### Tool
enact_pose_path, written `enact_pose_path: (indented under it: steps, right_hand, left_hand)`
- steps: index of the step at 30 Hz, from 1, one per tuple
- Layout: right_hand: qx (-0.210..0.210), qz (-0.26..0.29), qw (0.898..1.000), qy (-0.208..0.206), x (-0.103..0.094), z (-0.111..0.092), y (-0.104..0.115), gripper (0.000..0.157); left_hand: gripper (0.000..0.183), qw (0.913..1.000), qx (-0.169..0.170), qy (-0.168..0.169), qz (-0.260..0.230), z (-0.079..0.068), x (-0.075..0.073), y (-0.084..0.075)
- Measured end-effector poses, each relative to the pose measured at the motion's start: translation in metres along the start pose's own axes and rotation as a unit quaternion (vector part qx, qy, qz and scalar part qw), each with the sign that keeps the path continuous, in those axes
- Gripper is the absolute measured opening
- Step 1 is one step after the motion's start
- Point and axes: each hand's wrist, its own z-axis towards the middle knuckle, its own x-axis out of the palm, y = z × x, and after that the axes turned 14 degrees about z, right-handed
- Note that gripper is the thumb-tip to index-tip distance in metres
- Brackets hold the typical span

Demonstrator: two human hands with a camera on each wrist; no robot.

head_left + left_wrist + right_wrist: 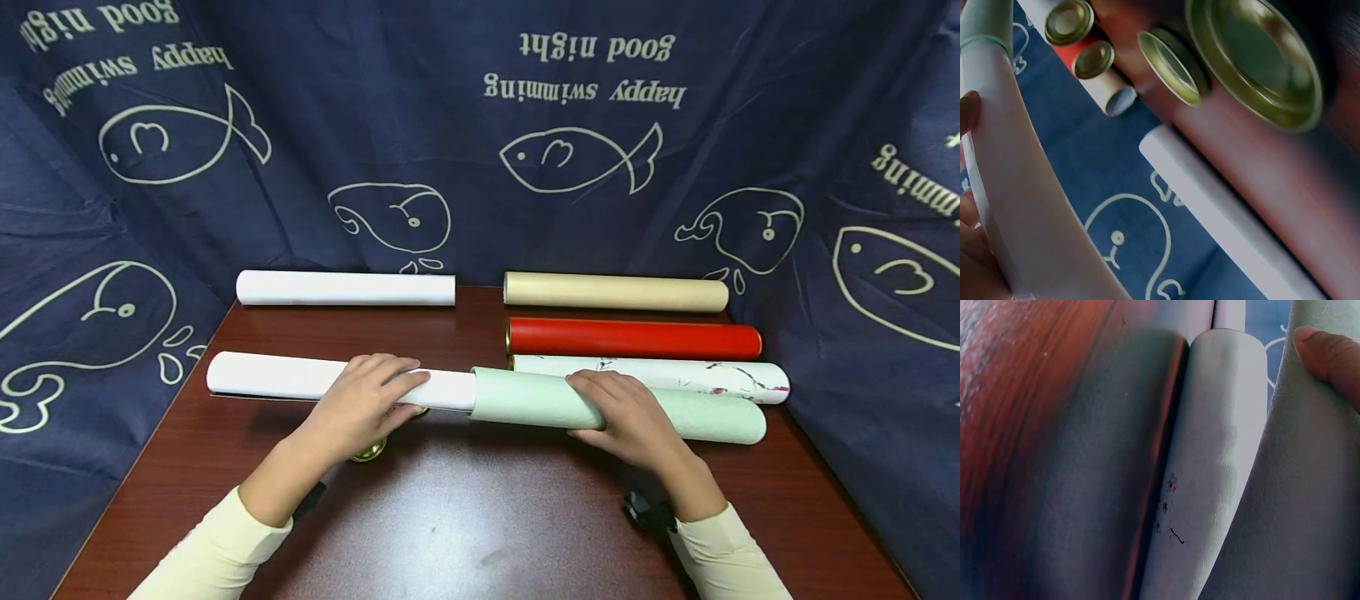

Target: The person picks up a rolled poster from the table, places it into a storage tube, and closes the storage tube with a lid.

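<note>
My left hand (365,400) holds a white paper roll (270,375) around its middle, with the thumb on the near side and the fingers over the top. The roll's right end sits in the left mouth of a pale green tube (705,414); how deep it goes is hidden. My right hand (630,417) grips the green tube from above. Below my left hand, a gold metal cap (370,451) lies on the table, and a second one is mostly covered by the fingers. In the left wrist view both the larger cap (1263,59) and the smaller cap (1175,72) show.
Behind the green tube lie a white tube with branch print (705,377), a red tube (633,337) and a beige tube (615,292). Another white roll (345,288) is at the back left. Dark blue cloth (465,225) walls the table on three sides.
</note>
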Motion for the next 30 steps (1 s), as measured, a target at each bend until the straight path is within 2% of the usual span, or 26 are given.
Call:
enact_pose_path:
  steps: [7,17,22,30]
  right_hand:
    - [-0.011,0.006,1.0,-0.007,0.004,0.002,0.001,0.074]
    - [-0.027,0.007,1.0,-0.009,0.011,0.005,0.003,0.073]
    - [-0.028,0.005,1.0,-0.007,0.013,0.004,0.003,0.073]
    - [-0.025,-0.002,1.0,-0.001,0.015,0.004,0.003,0.075]
  left_hand:
    - [0.045,0.9997,0.005,0.023,0.008,0.012,0.003,-0.016]
    - [0.044,0.9996,0.02,0.017,-0.008,0.021,0.012,-0.031]
    - [0.046,0.9986,0.038,0.029,-0.02,0.021,0.012,-0.032]
    - [0.054,0.9994,0.023,0.026,-0.004,0.007,-0.001,-0.021]
